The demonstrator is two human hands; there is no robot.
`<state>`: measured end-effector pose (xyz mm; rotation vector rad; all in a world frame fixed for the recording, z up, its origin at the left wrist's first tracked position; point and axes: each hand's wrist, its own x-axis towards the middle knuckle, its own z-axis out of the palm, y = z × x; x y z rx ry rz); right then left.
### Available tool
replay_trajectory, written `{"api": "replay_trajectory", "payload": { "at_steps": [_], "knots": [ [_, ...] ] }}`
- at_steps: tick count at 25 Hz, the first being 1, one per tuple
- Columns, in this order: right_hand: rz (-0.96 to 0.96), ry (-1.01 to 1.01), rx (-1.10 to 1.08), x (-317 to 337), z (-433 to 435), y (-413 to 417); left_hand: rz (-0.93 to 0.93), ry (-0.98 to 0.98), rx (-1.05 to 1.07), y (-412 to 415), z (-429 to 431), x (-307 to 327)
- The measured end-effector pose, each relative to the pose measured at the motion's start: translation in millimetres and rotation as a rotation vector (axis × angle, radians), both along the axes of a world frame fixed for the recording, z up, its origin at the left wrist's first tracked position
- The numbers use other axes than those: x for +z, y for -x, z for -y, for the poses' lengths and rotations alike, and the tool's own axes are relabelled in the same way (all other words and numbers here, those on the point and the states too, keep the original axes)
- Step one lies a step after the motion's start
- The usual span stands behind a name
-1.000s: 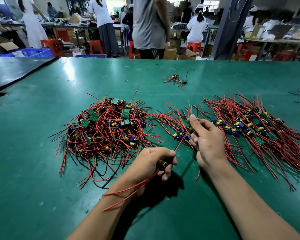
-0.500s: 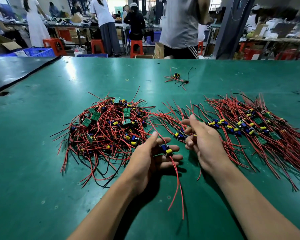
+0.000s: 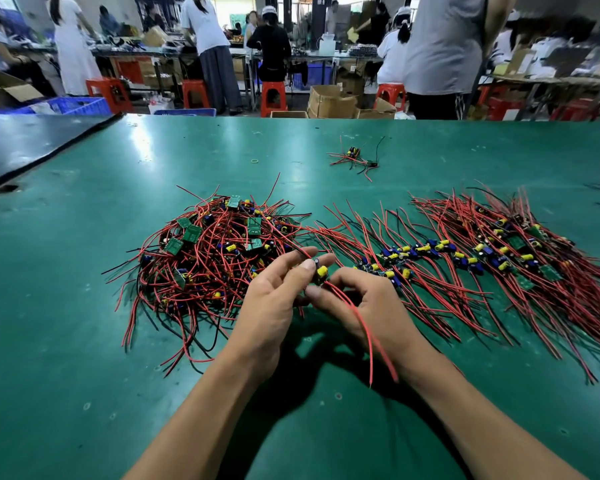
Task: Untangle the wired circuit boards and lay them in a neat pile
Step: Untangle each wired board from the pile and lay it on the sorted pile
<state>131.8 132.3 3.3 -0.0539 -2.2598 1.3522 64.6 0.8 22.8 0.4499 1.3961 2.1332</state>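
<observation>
A tangled heap of small green circuit boards with red and black wires point(image 3: 215, 258) lies left of centre on the green table point(image 3: 66, 341). To its right, sorted boards lie in a row with their wires fanned out point(image 3: 482, 261). Between the two, my left hand point(image 3: 274, 306) pinches one small board with a yellow capacitor point(image 3: 321, 271) between thumb and fingers. My right hand point(image 3: 364, 306) meets it from the right, fingers curled at the board's red wires, which trail down over my right wrist.
A lone board with red and black wires point(image 3: 355, 157) lies farther back on the table. A dark mat point(image 3: 21, 143) covers the far left corner. Beyond the far edge stand several people, red stools point(image 3: 272, 95) and cardboard boxes point(image 3: 329, 102).
My two hands have come together between the piles. The held board has risen to my left fingertips, and its red wires have swung from below my left hand to over my right wrist.
</observation>
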Motion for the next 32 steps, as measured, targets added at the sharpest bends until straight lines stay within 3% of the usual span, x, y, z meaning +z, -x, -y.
{"api": "replay_trajectory", "payload": {
  "at_steps": [4,8,10,17,22,29,32],
  "knots": [
    [0.1,0.54,0.057,6,7,6,-0.009,-0.007,0.03,2,0,0],
    [0.087,0.927,0.131,13,5,6,0.016,-0.038,-0.005,1,1,-1],
    [0.14,1.011,0.197,17,-3,1,0.041,-0.057,-0.029,1,2,-2],
    [0.398,0.861,0.332,21,-13,-9,0.137,0.07,-0.233,0,3,0],
    [0.37,0.923,0.316,18,-17,-6,0.149,0.028,-0.264,-3,3,-7],
    [0.274,0.699,0.088,12,-22,-2,0.212,0.139,-0.208,-2,1,-6],
    [0.267,0.63,0.091,9,-23,-2,0.26,0.163,-0.174,-3,-1,-6]
  ]
}}
